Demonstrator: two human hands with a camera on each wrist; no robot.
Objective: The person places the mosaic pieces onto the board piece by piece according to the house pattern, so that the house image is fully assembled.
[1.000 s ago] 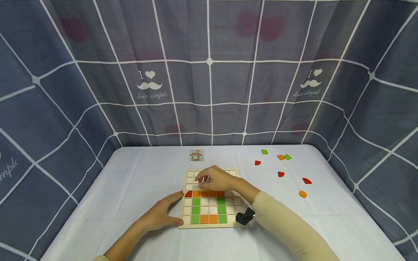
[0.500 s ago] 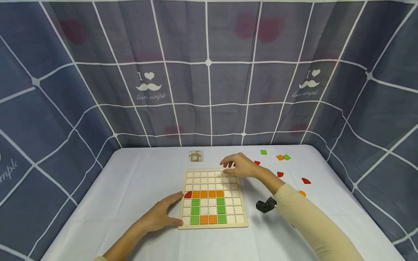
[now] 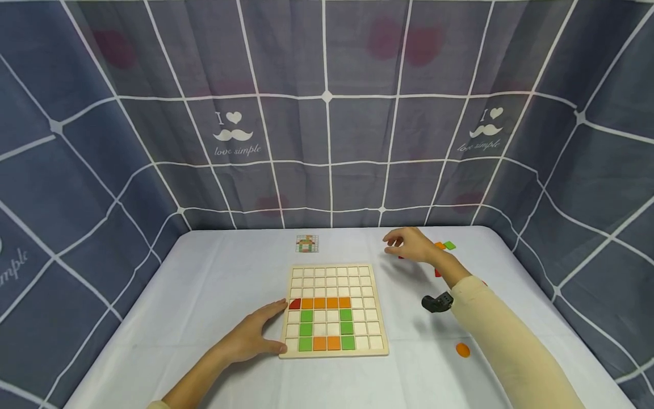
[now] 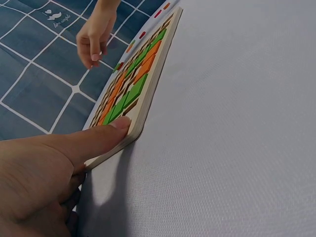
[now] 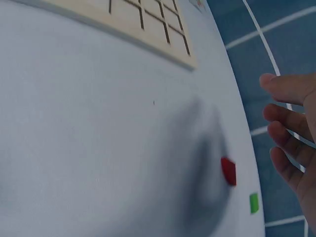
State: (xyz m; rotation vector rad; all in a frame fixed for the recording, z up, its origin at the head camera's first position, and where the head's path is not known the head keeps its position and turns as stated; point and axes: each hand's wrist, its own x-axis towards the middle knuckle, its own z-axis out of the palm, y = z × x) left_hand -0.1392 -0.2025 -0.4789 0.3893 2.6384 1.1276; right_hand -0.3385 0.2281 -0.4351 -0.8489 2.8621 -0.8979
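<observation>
Grid board [image 3: 332, 329], one, mid-desk [image 3: 230, 255]; spread left hand [image 3: 254, 335] against its left edge and near-left corner. Right hand [image 3: 413, 245], loosely bent, bearing nothing, raised near a red piece [image 5: 228, 171], toward desk's far-right corner. Risk: the low right sleeve [image 3: 511, 346], just beside the loose orange disc [image 3: 462, 350], could drag it astray.

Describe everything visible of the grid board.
The pale board looks wooden, squarish, round-cornered, with a rim around recessed grid cells. It lies flat on white cloth. One red piece, six orange pieces and six green pieces sit in its four nearest rows. The left hand rests its thumb on the near left corner, fingertips at its left edge.
</observation>
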